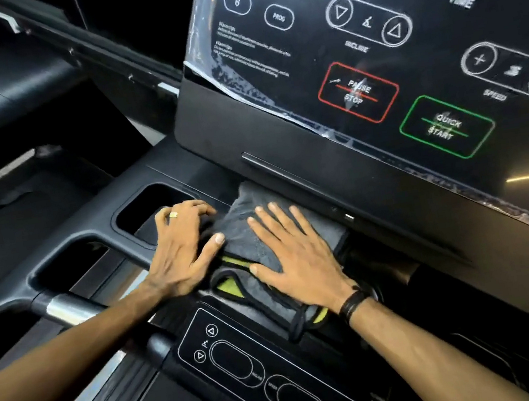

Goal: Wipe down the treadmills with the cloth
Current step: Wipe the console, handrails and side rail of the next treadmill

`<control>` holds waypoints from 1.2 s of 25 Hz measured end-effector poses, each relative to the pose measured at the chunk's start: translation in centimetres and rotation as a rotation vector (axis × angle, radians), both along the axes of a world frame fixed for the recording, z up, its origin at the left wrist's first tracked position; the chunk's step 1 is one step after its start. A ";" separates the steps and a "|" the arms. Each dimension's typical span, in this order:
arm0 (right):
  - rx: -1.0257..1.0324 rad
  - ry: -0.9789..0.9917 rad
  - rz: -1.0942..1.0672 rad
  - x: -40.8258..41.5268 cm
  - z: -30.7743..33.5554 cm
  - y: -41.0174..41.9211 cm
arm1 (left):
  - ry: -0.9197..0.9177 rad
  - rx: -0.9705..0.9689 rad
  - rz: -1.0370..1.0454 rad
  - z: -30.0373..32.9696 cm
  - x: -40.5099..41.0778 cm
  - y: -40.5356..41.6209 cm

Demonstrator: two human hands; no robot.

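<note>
While the folded grey microfibre cloth (255,240) lies on the black treadmill tray (138,203) below the console, right hand (297,261) presses it flat-fingered; left hand (184,247) pins its edge, fingers spread; the loose folds could bunch, leaving streaks.

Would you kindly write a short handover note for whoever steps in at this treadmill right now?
Left hand: fingers spread, resting on the left edge of the grey cloth.
Right hand: flat, pressing the cloth down.
Cloth: folded, grey with a yellow-green underside, on the ledge below the treadmill console.
Done: cannot tell how much is wiped; plastic film is on the console.
Left: the lower control panel, handrail and cup holders probably need wiping.
</note>
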State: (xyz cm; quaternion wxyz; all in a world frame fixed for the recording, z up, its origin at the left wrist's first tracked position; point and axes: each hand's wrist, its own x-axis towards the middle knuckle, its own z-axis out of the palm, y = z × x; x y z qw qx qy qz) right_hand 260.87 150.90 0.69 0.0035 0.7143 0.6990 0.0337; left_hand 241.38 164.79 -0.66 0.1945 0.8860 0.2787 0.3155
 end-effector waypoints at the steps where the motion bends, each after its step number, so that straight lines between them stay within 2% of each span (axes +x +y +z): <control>1: -0.001 0.001 -0.028 0.9 0.0 -1.7 | 0.023 0.013 -0.008 -0.1 0.1 0.0; 9: -0.024 0.096 -0.199 6.0 0.3 -15.3 | 0.180 0.098 -0.061 -0.3 0.4 0.2; 12: -0.001 0.106 -0.236 5.9 -0.3 -16.3 | 0.223 0.137 -0.086 -0.2 0.4 -0.1; 16: -0.009 0.016 -0.247 4.3 -0.3 -13.1 | 0.252 0.143 -0.124 -0.2 0.7 -0.1; 19: -0.041 0.038 -0.171 2.1 0.0 -11.7 | 0.252 0.157 -0.126 -0.4 0.7 0.0; 25: -0.118 0.159 0.103 2.1 1.1 -18.1 | 0.246 0.126 -0.142 -0.4 0.4 0.2; 30: -0.145 0.055 0.153 1.5 1.1 -16.0 | 0.201 0.084 -0.132 -0.6 0.4 0.3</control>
